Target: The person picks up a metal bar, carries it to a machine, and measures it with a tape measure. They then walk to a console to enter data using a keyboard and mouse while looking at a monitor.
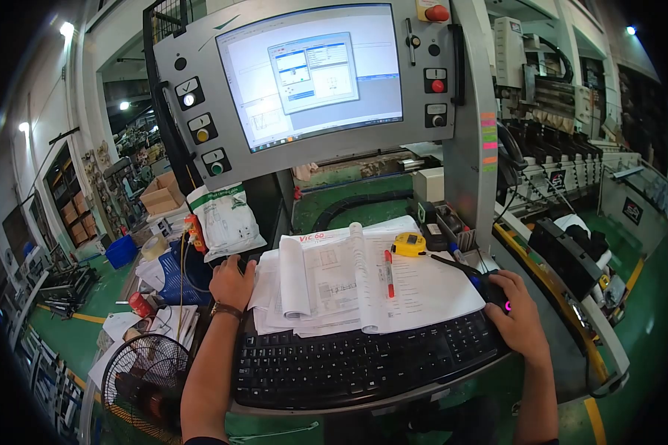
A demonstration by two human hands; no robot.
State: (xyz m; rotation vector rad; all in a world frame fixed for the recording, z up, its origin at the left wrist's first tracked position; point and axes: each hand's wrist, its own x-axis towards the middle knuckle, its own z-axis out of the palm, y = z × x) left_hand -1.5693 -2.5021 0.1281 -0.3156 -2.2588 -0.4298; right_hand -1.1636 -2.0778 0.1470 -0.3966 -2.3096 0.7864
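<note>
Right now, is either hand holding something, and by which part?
The right hand is on the dark mouse, over its right side; its grip is partly hidden. Whether the left hand, beside the papers, holds anything cannot be told.

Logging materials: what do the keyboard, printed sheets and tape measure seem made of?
Keyboard: probably black plastic, slightly glossy, with highlights on the keys. Printed sheets: paper, matte white, shown by their curled edges. Tape measure: likely plastic, its yellow case looking moulded.

One head-worn view looks forward and down, left hand (232, 283) and right hand (518, 315) near, the screen (319, 74) far.
</note>
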